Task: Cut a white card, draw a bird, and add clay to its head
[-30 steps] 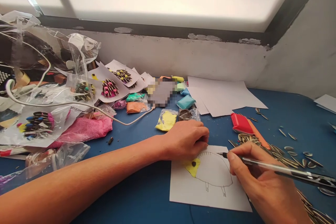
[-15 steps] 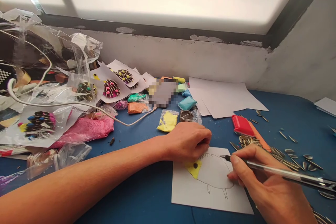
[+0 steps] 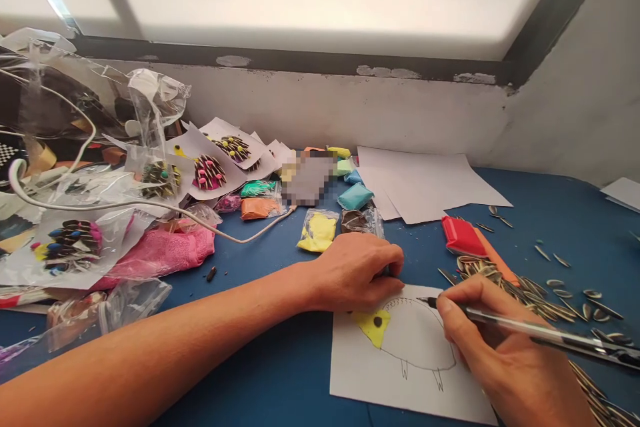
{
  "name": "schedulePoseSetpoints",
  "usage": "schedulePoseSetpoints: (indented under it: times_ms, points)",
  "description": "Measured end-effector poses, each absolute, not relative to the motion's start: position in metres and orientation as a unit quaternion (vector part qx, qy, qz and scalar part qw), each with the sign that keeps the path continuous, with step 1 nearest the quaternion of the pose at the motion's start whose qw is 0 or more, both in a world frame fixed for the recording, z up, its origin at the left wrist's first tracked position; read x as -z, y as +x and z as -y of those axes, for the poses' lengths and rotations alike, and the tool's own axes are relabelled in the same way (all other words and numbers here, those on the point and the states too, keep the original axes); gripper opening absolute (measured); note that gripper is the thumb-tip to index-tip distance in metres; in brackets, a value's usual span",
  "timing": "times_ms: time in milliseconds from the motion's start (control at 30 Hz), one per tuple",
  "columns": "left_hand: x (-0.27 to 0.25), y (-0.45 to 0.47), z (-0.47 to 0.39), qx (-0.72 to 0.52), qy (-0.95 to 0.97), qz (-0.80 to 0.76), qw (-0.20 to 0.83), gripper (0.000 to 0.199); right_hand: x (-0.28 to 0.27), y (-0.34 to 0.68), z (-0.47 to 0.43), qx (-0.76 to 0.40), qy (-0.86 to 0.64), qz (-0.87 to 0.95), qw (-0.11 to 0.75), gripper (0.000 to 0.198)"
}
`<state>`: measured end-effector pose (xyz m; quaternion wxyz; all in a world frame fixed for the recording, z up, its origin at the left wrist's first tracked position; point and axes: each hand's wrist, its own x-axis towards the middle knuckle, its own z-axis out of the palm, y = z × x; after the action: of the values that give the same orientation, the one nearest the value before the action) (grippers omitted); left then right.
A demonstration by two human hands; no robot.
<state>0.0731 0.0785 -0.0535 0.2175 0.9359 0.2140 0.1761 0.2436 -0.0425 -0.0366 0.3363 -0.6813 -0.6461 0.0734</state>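
Observation:
A white sheet of paper [image 3: 417,380] lies in front of me, with an oval, short legs and a row of small scalloped marks drawn on it. Yellow clay [image 3: 374,328] with a dark round eye forms a pointed head at the oval's left. At the sheet's upper left edge, my left hand [image 3: 363,267] is closed, its fingers curled down against the paper and its fingertips mostly hidden. My right hand [image 3: 505,340] grips a black pen [image 3: 530,327], whose tip is at the oval's upper outline.
Striped sunflower seeds [image 3: 535,297] lie right of the paper beside a red packet [image 3: 463,235]. Behind are a yellow clay packet [image 3: 318,230], a blue packet [image 3: 355,196] and blank sheets [image 3: 425,180]. Seed-covered pictures [image 3: 75,243], a pink cloth [image 3: 165,253] and a white cable [image 3: 150,202] crowd the left.
The paper has shifted and turned slightly, its lower part moving right and downward. Scalloped marks extend a little along the upper outline. Both hands stay in nearly the same places.

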Motion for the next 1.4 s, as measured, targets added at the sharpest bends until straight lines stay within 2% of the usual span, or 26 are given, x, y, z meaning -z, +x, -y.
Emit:
schedulePoseSetpoints:
  times_ms: [100, 233, 667, 833, 1033, 1167, 1400]
  points:
    - [0.054, 0.074, -0.079, -0.179, 0.938, -0.205, 0.217, 0.005, 0.037, 0.247, 0.042, -0.058, -0.669, 0.657, 0.343, 0.019]
    - [0.051, 0.074, -0.080, -0.157, 0.935, -0.222, 0.226, 0.009, 0.039, 0.249, 0.044, -0.069, -0.664, 0.651, 0.361, 0.019]
    - [0.048, 0.075, -0.079, -0.156, 0.911, -0.253, 0.286, 0.004, 0.040, 0.246, 0.042, -0.060, -0.650, 0.669, 0.356, 0.018]
    - [0.054, 0.075, -0.080, -0.176, 0.909, -0.246, 0.286, 0.008, 0.038, 0.240, 0.036, -0.044, -0.647, 0.660, 0.379, 0.017]
    - [0.061, 0.077, -0.080, -0.222, 0.897, -0.274, 0.268, 0.010, 0.042, 0.247, 0.039, -0.038, -0.658, 0.665, 0.352, 0.018]
    - [0.058, 0.075, -0.079, -0.212, 0.891, -0.263, 0.304, 0.006, 0.047, 0.252, 0.043, -0.039, -0.669, 0.662, 0.337, 0.019]
    - [0.057, 0.075, -0.081, -0.200, 0.902, -0.252, 0.288, 0.006, 0.048, 0.251, 0.042, -0.078, -0.680, 0.658, 0.315, 0.020]
